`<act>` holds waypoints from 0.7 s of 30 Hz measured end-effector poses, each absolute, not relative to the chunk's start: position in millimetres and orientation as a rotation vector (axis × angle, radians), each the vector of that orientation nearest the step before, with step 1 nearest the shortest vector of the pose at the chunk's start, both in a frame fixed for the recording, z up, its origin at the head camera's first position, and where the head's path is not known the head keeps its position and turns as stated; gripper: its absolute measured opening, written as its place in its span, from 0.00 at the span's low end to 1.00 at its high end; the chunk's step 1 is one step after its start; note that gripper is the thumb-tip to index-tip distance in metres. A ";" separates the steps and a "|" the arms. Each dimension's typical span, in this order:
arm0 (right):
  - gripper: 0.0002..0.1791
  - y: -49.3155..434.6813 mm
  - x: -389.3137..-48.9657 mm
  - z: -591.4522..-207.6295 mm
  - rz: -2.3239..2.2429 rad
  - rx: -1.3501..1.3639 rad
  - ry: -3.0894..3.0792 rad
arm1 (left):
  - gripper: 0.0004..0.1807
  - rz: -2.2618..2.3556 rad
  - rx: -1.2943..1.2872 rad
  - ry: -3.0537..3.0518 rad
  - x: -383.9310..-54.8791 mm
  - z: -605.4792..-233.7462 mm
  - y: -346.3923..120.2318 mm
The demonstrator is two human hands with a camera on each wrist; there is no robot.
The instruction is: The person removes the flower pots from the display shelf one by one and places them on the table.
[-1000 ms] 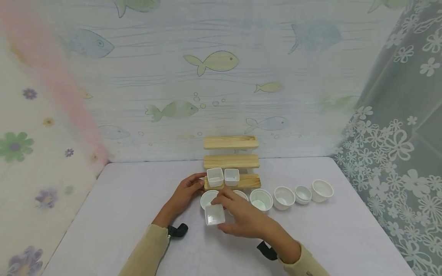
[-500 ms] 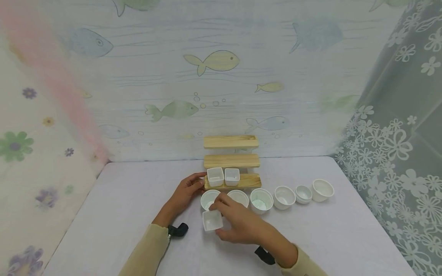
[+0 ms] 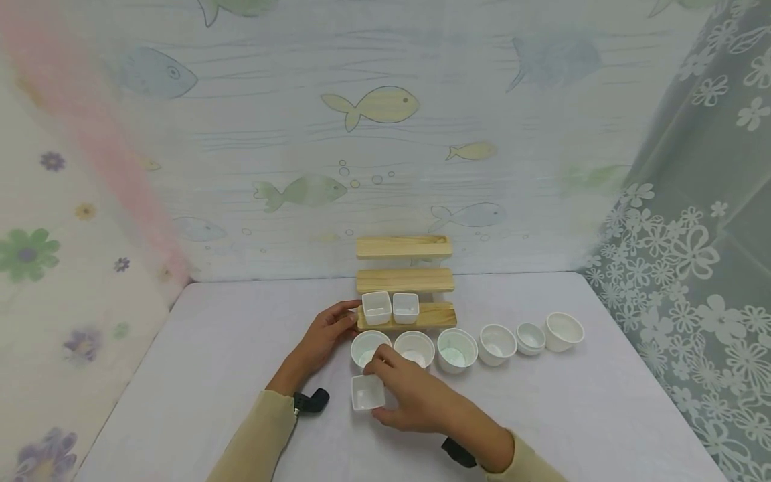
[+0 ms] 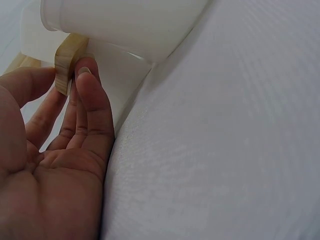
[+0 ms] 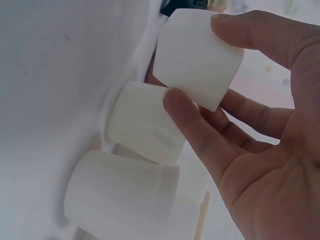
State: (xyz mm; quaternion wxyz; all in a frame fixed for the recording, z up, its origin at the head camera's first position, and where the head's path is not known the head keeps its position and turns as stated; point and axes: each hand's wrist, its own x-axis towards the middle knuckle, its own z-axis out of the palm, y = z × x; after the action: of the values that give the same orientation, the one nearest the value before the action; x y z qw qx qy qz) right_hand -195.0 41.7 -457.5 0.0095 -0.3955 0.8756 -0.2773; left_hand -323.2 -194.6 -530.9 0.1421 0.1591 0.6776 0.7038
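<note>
My right hand [image 3: 418,395] pinches a small square white bowl [image 3: 367,395] between thumb and fingers. In the head view the bowl is above the cloth, just in front of a round white bowl [image 3: 365,343]. The right wrist view shows the held bowl's smooth outer side [image 5: 197,52], with the thumb on one side and fingers on the other. My left hand [image 3: 319,345] grips the left end of the lowest step of a wooden tiered stand [image 3: 438,314]; the left wrist view shows thumb and fingers around that wooden end [image 4: 67,60]. Two square bowls [image 3: 376,308] sit on this step.
Round bowls stand in a row before the stand and to its right, among them a middle bowl [image 3: 456,351] and the rightmost one [image 3: 563,333]. The upper steps [image 3: 403,248] hold nothing visible. White cloth [image 3: 199,375] covers the table, with a fish-print backdrop behind.
My right hand has moved slightly toward me and left with the square bowl, and the bowl has tilted so its inside shows more. My left hand has stayed at the stand.
</note>
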 end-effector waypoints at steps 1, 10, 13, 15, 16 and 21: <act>0.28 41.5 -194.1 -457.8 -0.858 -1.227 2.733 | 0.22 2.033 0.457 1.955 -322.4 -530.8 -194.3; 0.29 40.3 -186.6 -462.7 -0.768 -1.222 2.745 | 0.22 2.045 0.451 1.956 -316.1 -532.3 -192.1; 0.29 40.3 -183.9 -464.2 -0.743 -1.234 2.767 | 0.22 2.040 0.450 1.969 -313.9 -533.0 -191.6; 0.29 40.2 -181.8 -465.2 -0.712 -1.246 2.789 | 0.22 2.035 0.452 1.978 -312.3 -533.2 -191.2; 0.29 40.1 -180.8 -465.6 -0.692 -1.255 2.800 | 0.22 2.034 0.453 1.980 -311.5 -533.3 -191.0; 0.28 38.1 -177.2 -467.3 -0.580 -1.282 2.863 | 0.22 2.034 0.448 1.981 -310.2 -533.9 -190.8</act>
State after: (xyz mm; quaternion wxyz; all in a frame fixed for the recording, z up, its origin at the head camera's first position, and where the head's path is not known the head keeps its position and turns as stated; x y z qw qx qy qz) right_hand -177.2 38.1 -467.3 -0.0241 -0.4019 0.8972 -0.1817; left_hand -310.2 -190.8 -533.9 0.1332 0.1545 0.6829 0.7014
